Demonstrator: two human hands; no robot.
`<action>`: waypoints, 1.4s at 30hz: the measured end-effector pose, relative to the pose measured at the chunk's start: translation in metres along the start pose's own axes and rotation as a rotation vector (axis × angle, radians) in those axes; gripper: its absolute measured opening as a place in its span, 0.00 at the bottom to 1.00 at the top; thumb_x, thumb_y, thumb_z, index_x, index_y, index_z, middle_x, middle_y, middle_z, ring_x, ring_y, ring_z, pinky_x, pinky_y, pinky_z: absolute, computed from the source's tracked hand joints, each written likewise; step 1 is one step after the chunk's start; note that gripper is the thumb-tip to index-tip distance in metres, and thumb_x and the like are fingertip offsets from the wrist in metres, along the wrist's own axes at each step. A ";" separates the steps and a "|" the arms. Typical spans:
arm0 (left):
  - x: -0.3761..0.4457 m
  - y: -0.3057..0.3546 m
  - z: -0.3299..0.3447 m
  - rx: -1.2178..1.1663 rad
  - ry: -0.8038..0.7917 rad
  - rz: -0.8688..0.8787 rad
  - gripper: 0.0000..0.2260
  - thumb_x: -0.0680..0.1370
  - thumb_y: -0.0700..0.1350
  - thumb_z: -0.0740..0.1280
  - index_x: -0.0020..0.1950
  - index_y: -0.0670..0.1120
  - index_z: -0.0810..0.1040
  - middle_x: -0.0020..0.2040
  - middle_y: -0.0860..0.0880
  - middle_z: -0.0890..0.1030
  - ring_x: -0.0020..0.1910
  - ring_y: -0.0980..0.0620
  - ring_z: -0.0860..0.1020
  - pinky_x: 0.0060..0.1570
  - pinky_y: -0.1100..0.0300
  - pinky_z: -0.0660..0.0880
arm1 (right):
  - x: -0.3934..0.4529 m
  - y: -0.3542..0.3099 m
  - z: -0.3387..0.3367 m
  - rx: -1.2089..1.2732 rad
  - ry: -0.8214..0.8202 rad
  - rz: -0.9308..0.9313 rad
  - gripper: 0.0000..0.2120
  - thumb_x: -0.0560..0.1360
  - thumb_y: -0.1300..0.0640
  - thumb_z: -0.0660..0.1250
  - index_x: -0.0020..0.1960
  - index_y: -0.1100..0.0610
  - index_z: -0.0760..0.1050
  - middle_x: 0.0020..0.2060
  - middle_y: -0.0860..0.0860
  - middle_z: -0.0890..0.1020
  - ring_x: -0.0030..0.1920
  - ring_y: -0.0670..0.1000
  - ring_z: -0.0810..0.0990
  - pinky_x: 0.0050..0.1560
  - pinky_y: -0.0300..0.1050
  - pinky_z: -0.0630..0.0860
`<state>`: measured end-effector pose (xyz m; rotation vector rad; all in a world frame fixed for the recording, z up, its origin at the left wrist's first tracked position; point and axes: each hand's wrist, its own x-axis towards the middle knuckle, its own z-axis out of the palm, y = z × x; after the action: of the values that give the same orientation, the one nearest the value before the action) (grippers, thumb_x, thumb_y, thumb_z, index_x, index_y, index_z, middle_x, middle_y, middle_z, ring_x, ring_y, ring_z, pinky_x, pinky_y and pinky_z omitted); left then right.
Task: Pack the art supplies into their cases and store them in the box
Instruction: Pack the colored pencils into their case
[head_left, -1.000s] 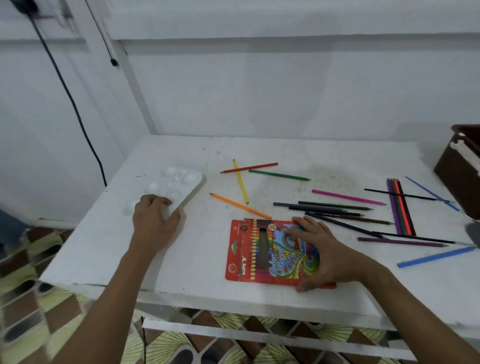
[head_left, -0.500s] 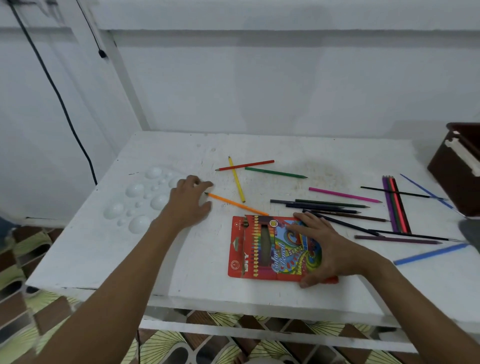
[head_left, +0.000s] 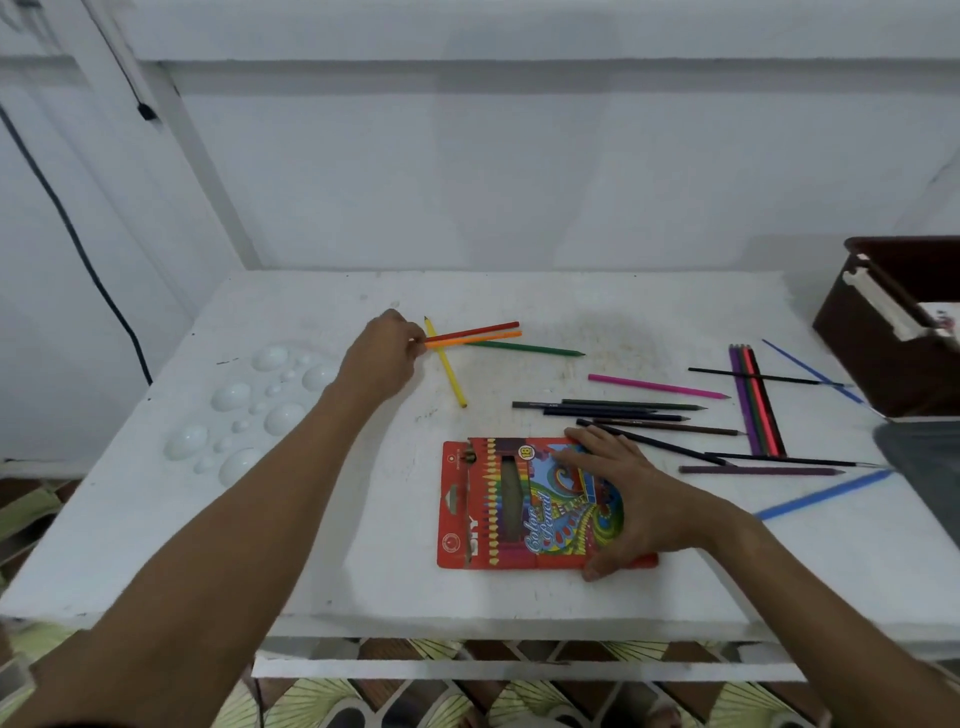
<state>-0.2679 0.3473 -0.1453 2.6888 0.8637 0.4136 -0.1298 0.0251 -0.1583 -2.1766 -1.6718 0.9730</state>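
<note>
My left hand (head_left: 382, 356) pinches an orange pencil (head_left: 478, 339) by its left end, right beside a red pencil (head_left: 480, 330). Both cross a yellow pencil (head_left: 447, 366), and a green pencil (head_left: 530, 348) lies just to the right. Flat on the red colour pencil case (head_left: 493, 504) rests my right hand (head_left: 623, 499), with its thumb at the case's near edge. Several dark pencils (head_left: 613, 410) and a pink one (head_left: 657, 386) lie beyond that hand. At the right edge stands the dark brown box (head_left: 883, 332).
A white paint palette (head_left: 249, 410) lies at the table's left. More pencils, purple, red and green (head_left: 756, 400), plus black and blue ones (head_left: 821, 493), are scattered at the right. A black cable hangs on the left wall. The table's front edge is near my arms.
My left hand left the palette, went right and picked up the orange pencil, carrying it back to the red pencil. My right hand stayed on the case.
</note>
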 end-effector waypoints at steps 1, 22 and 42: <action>0.006 0.002 0.002 -0.004 -0.001 -0.014 0.09 0.78 0.41 0.65 0.56 0.42 0.81 0.52 0.41 0.76 0.49 0.42 0.76 0.49 0.52 0.74 | 0.000 0.000 0.000 0.001 0.003 -0.004 0.52 0.56 0.32 0.75 0.70 0.32 0.47 0.71 0.32 0.39 0.73 0.40 0.32 0.76 0.54 0.44; -0.100 0.005 -0.030 -0.088 0.086 0.045 0.06 0.74 0.36 0.70 0.50 0.41 0.84 0.46 0.47 0.84 0.44 0.48 0.79 0.43 0.64 0.67 | -0.003 -0.007 -0.003 -0.047 0.002 0.011 0.56 0.58 0.36 0.77 0.75 0.40 0.45 0.75 0.40 0.39 0.70 0.38 0.31 0.73 0.48 0.37; -0.155 0.005 -0.015 -0.041 -0.162 0.257 0.08 0.74 0.36 0.70 0.50 0.44 0.85 0.43 0.47 0.81 0.38 0.48 0.80 0.39 0.63 0.70 | -0.003 -0.002 -0.002 0.014 -0.004 0.011 0.55 0.57 0.36 0.77 0.74 0.37 0.48 0.74 0.37 0.41 0.72 0.40 0.35 0.75 0.55 0.44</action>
<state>-0.3914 0.2528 -0.1575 2.7568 0.4624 0.2595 -0.1305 0.0237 -0.1547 -2.1786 -1.6511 0.9903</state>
